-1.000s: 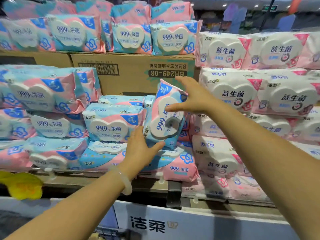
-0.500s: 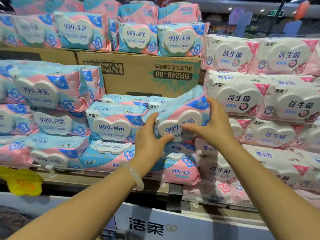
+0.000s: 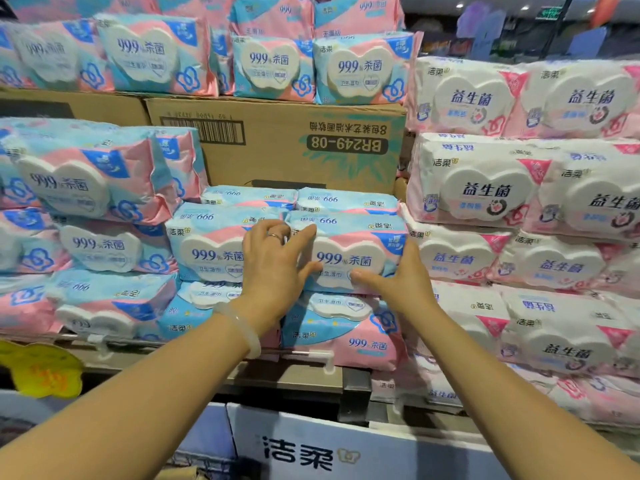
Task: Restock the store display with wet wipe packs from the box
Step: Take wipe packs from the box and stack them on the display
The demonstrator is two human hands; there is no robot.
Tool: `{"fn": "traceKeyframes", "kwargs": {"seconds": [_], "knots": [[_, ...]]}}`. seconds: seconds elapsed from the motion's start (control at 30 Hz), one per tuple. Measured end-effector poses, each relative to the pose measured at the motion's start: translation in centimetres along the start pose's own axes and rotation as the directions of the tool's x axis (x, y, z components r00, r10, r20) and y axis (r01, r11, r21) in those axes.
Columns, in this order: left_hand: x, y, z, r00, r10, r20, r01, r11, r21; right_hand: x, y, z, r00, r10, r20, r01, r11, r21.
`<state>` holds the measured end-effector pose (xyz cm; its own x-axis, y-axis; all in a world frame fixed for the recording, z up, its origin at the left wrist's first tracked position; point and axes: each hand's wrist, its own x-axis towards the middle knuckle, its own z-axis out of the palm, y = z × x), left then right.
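The pack (image 3: 349,258) is laid on the lower pack (image 3: 343,330), beside its neighbour pack (image 3: 211,251). It is pressed by the straight fingers of the left hand (image 3: 277,268) and right hand (image 3: 394,282), nothing gripped. It should be pushed level until the fronts are aligned.

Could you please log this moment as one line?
step: seating pack on display | left hand: fingers spread on blue-pink wipe pack | right hand: pressing pack's lower right | pack: level on stack, beside white packs

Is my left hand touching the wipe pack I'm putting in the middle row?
Touching. The head view shows the left hand with fingers spread flat on the pack, over its left end.
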<state>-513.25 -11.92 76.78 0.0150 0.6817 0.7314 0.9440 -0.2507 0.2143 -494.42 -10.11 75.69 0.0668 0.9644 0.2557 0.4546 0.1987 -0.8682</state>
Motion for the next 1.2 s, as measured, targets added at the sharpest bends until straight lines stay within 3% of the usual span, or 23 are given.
{"fn": "traceKeyframes", "kwargs": {"seconds": [0.1, 0.17, 0.23, 0.33, 0.6, 0.7, 0.8, 0.9, 1.03, 1.2], "knots": [[-0.2, -0.2, -0.1, 0.998, -0.052, 0.045, 0.049, 0.996, 0.072, 0.5, -0.5, -0.9, 0.998, 0.038, 0.051, -0.029, 0.986, -0.167], [-0.3, -0.4, -0.6, 0.966, -0.195, 0.172, 0.181, 0.979, 0.097, 0.0, -1.2, -1.1, 0.999, 0.018, 0.045, -0.003, 0.95, -0.311], [-0.2, -1.1, -0.5, 0.931, -0.243, 0.274, 0.211, 0.967, 0.14, -0.8, -1.9, -1.0, 0.997, -0.056, 0.047, 0.071, 0.898, -0.434], [0.1, -1.7, 0.1, 0.922, -0.207, 0.328, 0.173, 0.976, 0.129, -0.9, -2.6, 0.3, 0.984, -0.111, 0.142, 0.171, 0.814, -0.556], [0.4, -2.1, 0.3, 0.923, -0.17, 0.346, 0.138, 0.984, 0.114, -0.2, -3.0, 1.4, 0.991, -0.062, 0.119, 0.121, 0.799, -0.589], [-0.2, -2.3, -1.1, 0.911, -0.12, 0.395, 0.065, 0.987, 0.148, -1.0, -4.2, 0.6, 0.992, -0.007, 0.123, 0.097, 0.659, -0.746], [-1.7, -2.8, -2.7, 0.917, -0.099, 0.386, 0.038, 0.986, 0.16, -2.2, -5.9, 0.9, 0.982, -0.093, 0.167, 0.19, 0.545, -0.817], [-4.0, -4.2, -4.7, 0.911, -0.09, 0.403, 0.026, 0.987, 0.161, -4.4, -8.0, 3.9, 0.926, -0.198, 0.322, 0.378, 0.476, -0.794], [-8.5, -7.8, -8.4, 0.911, -0.127, 0.392, 0.07, 0.985, 0.158, -8.2, -10.0, 10.4, 0.79, -0.298, 0.537, 0.611, 0.456, -0.647], [-16.8, -14.8, -13.6, 0.81, -0.319, 0.492, 0.157, 0.927, 0.341, -14.3, -10.1, 18.7, 0.604, -0.209, 0.769, 0.765, 0.422, -0.486]]}}
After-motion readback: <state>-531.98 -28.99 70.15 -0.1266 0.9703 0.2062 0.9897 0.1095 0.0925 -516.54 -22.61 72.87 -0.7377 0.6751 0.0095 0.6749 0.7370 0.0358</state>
